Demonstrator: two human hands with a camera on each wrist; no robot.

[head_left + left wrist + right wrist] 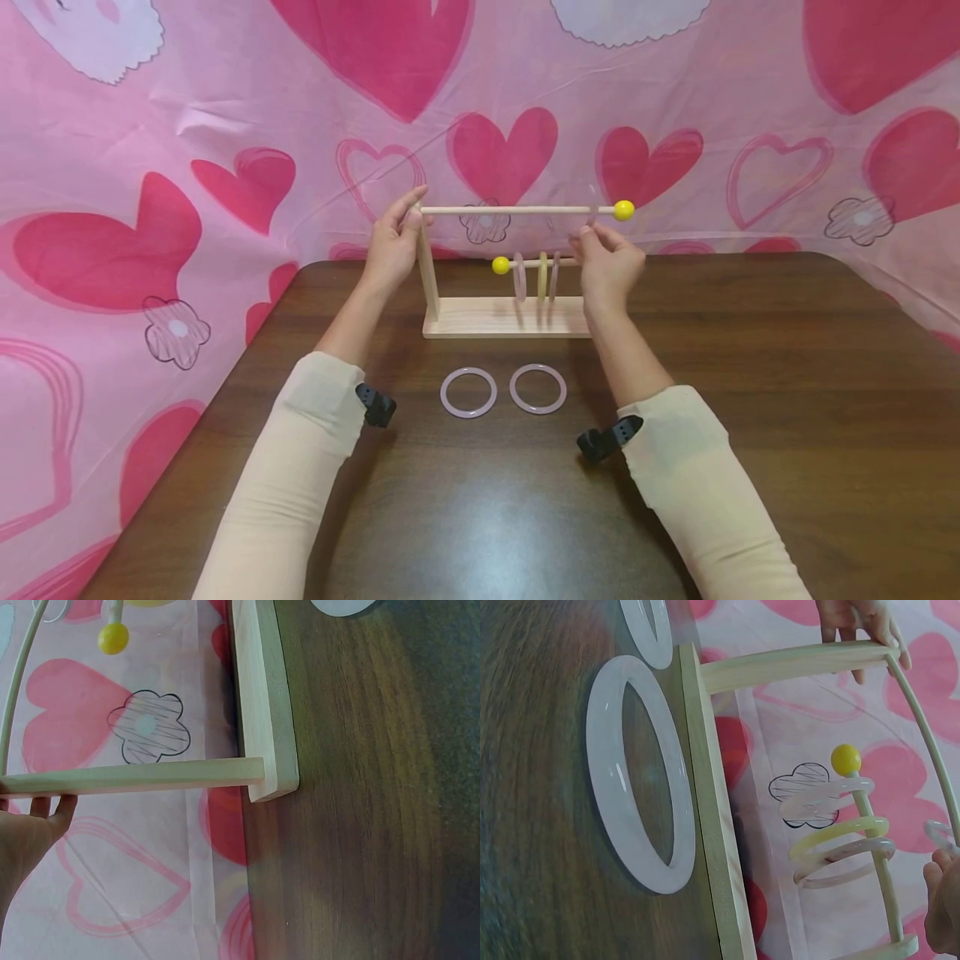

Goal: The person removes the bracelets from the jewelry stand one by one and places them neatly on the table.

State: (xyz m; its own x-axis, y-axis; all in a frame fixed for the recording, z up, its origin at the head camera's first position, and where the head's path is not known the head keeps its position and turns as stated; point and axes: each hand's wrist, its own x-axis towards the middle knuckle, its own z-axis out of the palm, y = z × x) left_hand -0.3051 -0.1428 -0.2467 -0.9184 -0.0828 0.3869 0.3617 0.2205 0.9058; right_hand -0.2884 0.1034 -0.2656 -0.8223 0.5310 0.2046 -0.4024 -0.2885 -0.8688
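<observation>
The right hand (613, 265) — in head view — partly hides the lower rod (568, 262).

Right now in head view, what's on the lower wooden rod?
Three bangles, the middle one yellow, hang on the lower wooden rod beside its yellow ball; the right grip hides its other end.

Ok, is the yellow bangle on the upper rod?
No, the yellow bangle hangs on the lower rod in both the head and right wrist views.
</observation>
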